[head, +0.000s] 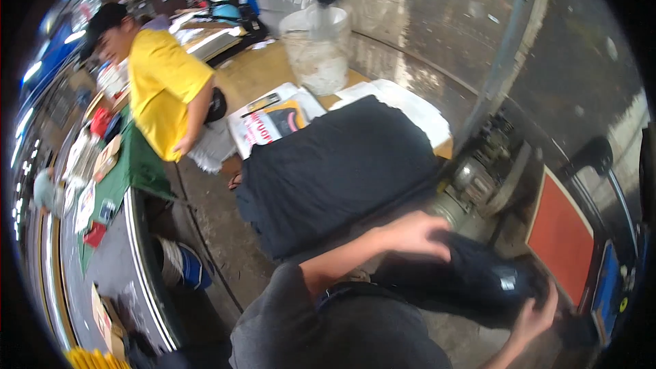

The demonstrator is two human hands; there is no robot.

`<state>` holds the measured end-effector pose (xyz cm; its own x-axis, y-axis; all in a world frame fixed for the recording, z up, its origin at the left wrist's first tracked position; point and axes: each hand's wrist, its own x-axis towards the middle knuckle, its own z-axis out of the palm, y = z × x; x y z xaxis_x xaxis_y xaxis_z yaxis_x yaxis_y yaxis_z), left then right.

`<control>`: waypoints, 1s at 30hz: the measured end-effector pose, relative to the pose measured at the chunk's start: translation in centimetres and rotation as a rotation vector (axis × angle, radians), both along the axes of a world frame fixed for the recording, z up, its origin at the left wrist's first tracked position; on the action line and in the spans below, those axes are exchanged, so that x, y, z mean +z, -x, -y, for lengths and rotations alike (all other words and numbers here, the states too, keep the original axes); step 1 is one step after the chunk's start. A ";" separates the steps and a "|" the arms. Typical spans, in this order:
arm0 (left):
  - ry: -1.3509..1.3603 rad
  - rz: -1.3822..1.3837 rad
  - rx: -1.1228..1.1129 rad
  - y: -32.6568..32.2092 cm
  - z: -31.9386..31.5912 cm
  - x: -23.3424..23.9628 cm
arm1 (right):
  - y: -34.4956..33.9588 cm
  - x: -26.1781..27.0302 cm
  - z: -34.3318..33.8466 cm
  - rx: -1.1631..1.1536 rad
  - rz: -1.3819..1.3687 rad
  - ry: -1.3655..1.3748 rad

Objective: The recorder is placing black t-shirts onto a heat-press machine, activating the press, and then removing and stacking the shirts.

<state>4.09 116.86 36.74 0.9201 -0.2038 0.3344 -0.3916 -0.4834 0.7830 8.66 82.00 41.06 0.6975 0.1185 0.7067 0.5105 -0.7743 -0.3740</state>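
Between my two hands hangs a dark cloth garment (461,277), blurred, with a small white label (508,282) showing on it. My left hand (417,234) grips its upper left part, thumb and fingers curled over the fabric. At the far right end, my right hand (538,310) holds the edge; some of its fingers are hidden by the cloth. Just beyond my left forearm lies a wide stack of folded black cloth (338,164), its layers showing along the left and front sides.
Behind the stack are white sheets (400,105), a printed board (261,125) and a whitish bucket (315,56). A person in a yellow shirt (164,82) stands at the left beside a long table (115,246). To the right are a motor-driven machine (476,179) and a red panel (561,238).
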 end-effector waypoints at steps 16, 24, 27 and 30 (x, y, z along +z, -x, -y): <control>-0.396 0.235 0.117 4.3 11.7 1.7 | -2.8 -1.6 15.0 -0.196 0.228 0.069; 0.061 0.091 0.326 4.2 17.0 2.1 | -3.1 0.7 17.7 -0.146 0.179 0.090; -0.242 -0.082 0.003 5.5 19.5 3.8 | -2.5 1.3 20.0 -0.178 0.224 0.025; -0.514 -0.080 -0.034 4.3 21.7 0.6 | -1.3 1.3 23.8 -0.274 0.207 0.103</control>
<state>-0.22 95.11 37.34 0.9287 -0.3535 0.1123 -0.3626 -0.8011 0.4762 9.99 58.17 42.37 0.5562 0.0253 0.8307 0.3360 -0.9210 -0.1969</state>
